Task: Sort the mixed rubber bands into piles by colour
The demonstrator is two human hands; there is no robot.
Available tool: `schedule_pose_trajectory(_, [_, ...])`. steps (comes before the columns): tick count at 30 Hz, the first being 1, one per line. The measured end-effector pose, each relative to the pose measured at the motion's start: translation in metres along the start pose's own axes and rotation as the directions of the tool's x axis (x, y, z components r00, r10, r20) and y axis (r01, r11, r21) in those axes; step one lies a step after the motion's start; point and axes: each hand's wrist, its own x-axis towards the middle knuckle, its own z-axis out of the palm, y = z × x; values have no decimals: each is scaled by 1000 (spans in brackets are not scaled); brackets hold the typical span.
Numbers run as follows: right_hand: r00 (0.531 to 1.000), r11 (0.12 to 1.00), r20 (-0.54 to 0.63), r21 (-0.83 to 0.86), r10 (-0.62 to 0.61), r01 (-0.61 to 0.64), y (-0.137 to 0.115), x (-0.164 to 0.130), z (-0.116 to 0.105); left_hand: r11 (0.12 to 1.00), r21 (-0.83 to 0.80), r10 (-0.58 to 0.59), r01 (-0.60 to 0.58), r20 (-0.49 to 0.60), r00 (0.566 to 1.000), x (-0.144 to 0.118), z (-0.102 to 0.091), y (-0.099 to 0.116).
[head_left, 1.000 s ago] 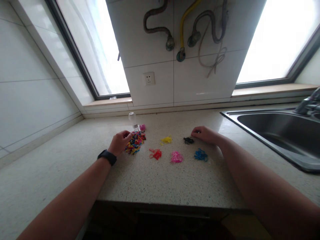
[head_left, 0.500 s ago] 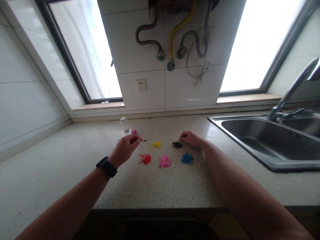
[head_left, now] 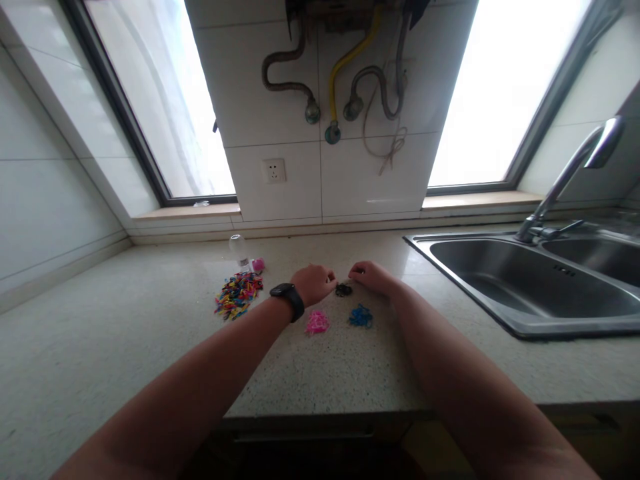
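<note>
Both hands meet over the small black pile of rubber bands (head_left: 343, 289).
Left hand (head_left: 312, 284) curled at 9 o'clock, right hand (head_left: 369, 275) curled at 2 o'clock; any pinch cannot be told.

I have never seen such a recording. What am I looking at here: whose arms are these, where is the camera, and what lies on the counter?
No machine here: a person wears a camera on the head, looking down at their own bare arms. The left hand, with a black watch, and the right hand meet at a small black pile of tiny elastic bands. Whether either hand pinches a band is too small to tell. On the speckled counter lie a pink pile, a blue pile, a mixed-colour heap and a small clear bottle. A steel sink is at right.
</note>
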Motion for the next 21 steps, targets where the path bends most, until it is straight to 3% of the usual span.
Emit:
schedule_pose_trajectory(5, [1000,1000,-3,-8,-11,11,-1,0,-1,999,52,0,-1,10,1000,3,10,6])
schedule_pose_trajectory(10, [1000,1000,-5,-14,-5,5,2,2,1,997,82,3,-1,-22,1000,-5,-3,-4])
schedule_pose_trajectory(15, [1000,1000,13,-7,1,-1,1,1,-1,993,113,-31,41,-97,995,-22,-26,-35])
schedule_pose_trajectory(21, [1000,999,13,-31,-18,19,-1,-1,-2,976,133,-119,172,-333,935,-71,-48,-94])
